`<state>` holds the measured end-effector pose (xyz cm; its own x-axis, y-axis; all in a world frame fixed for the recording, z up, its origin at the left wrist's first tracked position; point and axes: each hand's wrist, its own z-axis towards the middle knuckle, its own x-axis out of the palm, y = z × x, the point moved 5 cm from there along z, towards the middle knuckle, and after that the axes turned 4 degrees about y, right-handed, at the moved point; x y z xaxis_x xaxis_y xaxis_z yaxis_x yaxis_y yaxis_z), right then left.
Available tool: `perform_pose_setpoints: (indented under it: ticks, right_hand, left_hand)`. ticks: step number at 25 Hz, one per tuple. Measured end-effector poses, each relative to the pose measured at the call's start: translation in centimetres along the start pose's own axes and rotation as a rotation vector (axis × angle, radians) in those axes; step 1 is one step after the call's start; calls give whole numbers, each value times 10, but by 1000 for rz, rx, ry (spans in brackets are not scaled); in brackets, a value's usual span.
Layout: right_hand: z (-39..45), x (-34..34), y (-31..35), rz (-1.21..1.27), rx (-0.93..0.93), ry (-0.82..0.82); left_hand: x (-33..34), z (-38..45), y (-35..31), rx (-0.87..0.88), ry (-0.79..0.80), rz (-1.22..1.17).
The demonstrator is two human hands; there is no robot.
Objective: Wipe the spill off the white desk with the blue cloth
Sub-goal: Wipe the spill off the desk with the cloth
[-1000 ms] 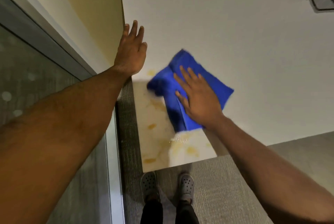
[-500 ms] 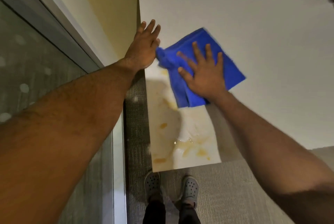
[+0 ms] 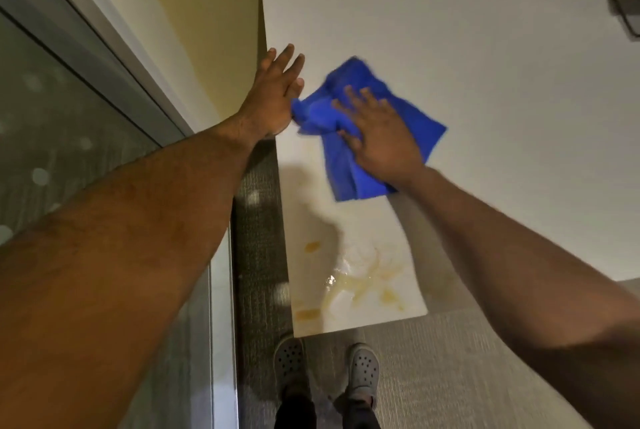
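The blue cloth (image 3: 363, 123) lies crumpled on the white desk (image 3: 467, 47), near its left edge. My right hand (image 3: 381, 137) presses flat on the cloth with fingers spread. My left hand (image 3: 277, 96) rests flat on the desk's left edge by the wall, fingers apart, its thumb side touching the cloth's left end. An orange-yellow spill (image 3: 360, 281) with wet smears and drops covers the desk's near left corner, below the cloth.
A yellow wall (image 3: 207, 12) runs along the desk's left side. A glass panel with a metal frame (image 3: 86, 99) stands at the left. My two grey shoes (image 3: 325, 369) stand on grey carpet below the desk's front edge. A dark object (image 3: 623, 2) sits at the far right.
My right hand has slid the cloth away from me and toward the left hand, off the near spill area. The cloth has bunched up against the left hand, which stayed at the desk's edge.
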<state>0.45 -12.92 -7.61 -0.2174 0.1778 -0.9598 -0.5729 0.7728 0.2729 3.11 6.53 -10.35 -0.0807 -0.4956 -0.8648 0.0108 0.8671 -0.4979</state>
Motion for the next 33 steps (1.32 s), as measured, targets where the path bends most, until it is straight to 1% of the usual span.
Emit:
perform_pose_setpoints:
  ticks: [2, 3, 4, 5, 6, 8, 9, 10, 11, 13, 16, 17, 18, 19, 20, 23, 24, 25, 26, 27, 28, 29, 30, 31, 32, 33]
  right_hand:
    - [-42, 16, 41, -7, -232, 60]
    - [-71, 21, 47, -11, -312, 110]
    - [-96, 20, 43, 2, -350, 140]
    - [-108, 13, 28, 31, -345, 134]
    - [-107, 4, 4, 59, -278, 103]
    - [-82, -11, -40, 61, -51, 34]
    - [-65, -15, -50, 39, 31, 6]
    - [-48, -15, -47, 15, 71, -11]
    - [-35, -11, -35, -10, 69, -18]
    - [-27, 2, 7, -44, -29, -1]
    - [-67, 28, 65, -59, -320, 94]
    - [-87, 31, 68, -64, -394, 134]
    - [-103, 26, 57, -36, -429, 159]
    - [-112, 15, 31, 29, -412, 138]
    - [-117, 3, -4, 68, -330, 75]
    - [-116, -35, -116, 80, 96, -87]
    - [-103, -39, -132, 78, 217, -133]
    - [-90, -37, -129, 57, 306, -169]
    - [-76, -30, -108, 51, 335, -174]
    - [-67, -21, -78, 61, 285, -151]
    - [-70, -11, -46, 67, 178, -121]
    - [-86, 0, -19, 54, 51, -80]
    - [-115, 9, -6, 27, -39, -22]
    - [-149, 13, -12, 17, -68, 10]
    - [-182, 8, -29, 36, -53, 8]
    - [-207, -4, -59, 66, 1, -28]
  left_hand:
    - [-2, 1, 0, 3, 4, -14]
    - [-3, -1, 0, -7, 4, -28]
    - [-4, -3, 0, -18, 4, -36]
    - [-4, -5, -1, -27, 5, -36]
    - [-4, -7, -3, -31, 8, -31]
    - [-3, -9, -4, -39, 12, -38]
    - [-3, -9, -4, -40, 11, -53]
    - [-4, -8, -3, -35, 6, -59]
    - [-3, -8, -3, -28, 1, -57]
    - [-2, -5, -5, -15, -19, -49]
    - [-3, -2, -1, -15, -25, -43]
    - [-4, -3, 0, -19, -26, -29]
    - [-4, -5, -2, -21, -33, -4]
    - [-4, -5, -4, -20, -36, 18]
    - [-5, -5, -5, -22, -26, 25]
    - [-1, -7, -4, -52, -6, 52]
    - [0, -6, -5, -57, 7, 83]
    - [2, -4, -7, -61, 35, 121]
    - [3, -3, -8, -80, 62, 159]
    - [3, -3, -9, -109, 83, 193]
    - [3, -4, -12, -142, 99, 214]
    - [2, -7, -15, -173, 111, 220]
    - [3, -12, -20, -185, 121, 218]
    - [7, -21, -26, -180, 126, 217]
    - [13, -35, -31, -171, 121, 208]
    - [19, -50, -35, -166, 109, 181]
